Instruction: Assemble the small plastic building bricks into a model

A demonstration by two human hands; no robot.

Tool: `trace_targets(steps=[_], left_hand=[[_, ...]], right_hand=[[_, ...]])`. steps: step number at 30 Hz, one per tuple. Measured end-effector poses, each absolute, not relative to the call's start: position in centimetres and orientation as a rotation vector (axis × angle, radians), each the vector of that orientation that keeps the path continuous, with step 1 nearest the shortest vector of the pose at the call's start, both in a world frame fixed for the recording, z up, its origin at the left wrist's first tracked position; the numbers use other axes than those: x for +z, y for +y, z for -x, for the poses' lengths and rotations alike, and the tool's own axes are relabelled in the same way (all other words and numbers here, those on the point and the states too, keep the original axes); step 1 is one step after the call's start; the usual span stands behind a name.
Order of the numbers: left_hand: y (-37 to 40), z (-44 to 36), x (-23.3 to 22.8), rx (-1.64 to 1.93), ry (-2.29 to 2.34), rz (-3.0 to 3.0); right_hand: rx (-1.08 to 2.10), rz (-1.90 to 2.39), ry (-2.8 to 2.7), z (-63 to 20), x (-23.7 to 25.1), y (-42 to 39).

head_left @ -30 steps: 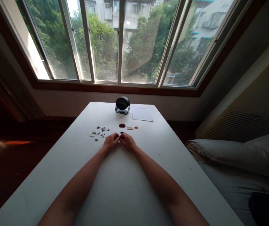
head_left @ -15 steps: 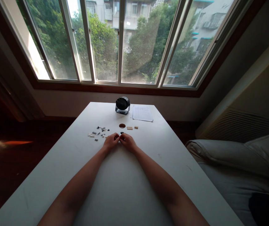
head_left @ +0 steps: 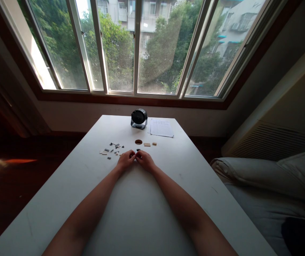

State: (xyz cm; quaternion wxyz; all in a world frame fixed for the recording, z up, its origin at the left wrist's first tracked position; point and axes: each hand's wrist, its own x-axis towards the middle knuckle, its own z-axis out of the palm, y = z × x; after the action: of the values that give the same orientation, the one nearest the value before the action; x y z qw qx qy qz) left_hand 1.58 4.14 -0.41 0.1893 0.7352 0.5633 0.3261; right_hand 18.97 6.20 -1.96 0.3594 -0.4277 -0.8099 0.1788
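Observation:
My left hand [head_left: 126,159] and my right hand [head_left: 144,159] meet over the white table [head_left: 141,206], fingertips pinched together. Between them shows a small dark piece [head_left: 138,150], mostly hidden by the fingers, so its kind is unclear. Left of my left hand lie several small grey, black and white building-brick pieces [head_left: 106,150], scattered loosely. Beyond my right hand sit a tan studded brick plate [head_left: 147,144] and a shorter tan studded piece [head_left: 154,144].
A round hole [head_left: 138,142] opens in the tabletop just past my hands. Farther back stands a black round device on a bracket [head_left: 139,118], with a printed paper sheet [head_left: 162,128] to its right. A padded grey seat [head_left: 269,181] is beside the table's right edge.
Both hands stay pinched together in the same place, with only slight finger movement. The loose pieces lie as before.

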Motion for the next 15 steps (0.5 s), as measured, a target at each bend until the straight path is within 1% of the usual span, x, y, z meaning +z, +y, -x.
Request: trace_targets(steps=[15], left_hand=[[4.05,-1.67,-0.23,0.913,1.597,-2.059]], right_hand=[[0.463,1.112,-2.090,-18.92,-2.02,6.27]])
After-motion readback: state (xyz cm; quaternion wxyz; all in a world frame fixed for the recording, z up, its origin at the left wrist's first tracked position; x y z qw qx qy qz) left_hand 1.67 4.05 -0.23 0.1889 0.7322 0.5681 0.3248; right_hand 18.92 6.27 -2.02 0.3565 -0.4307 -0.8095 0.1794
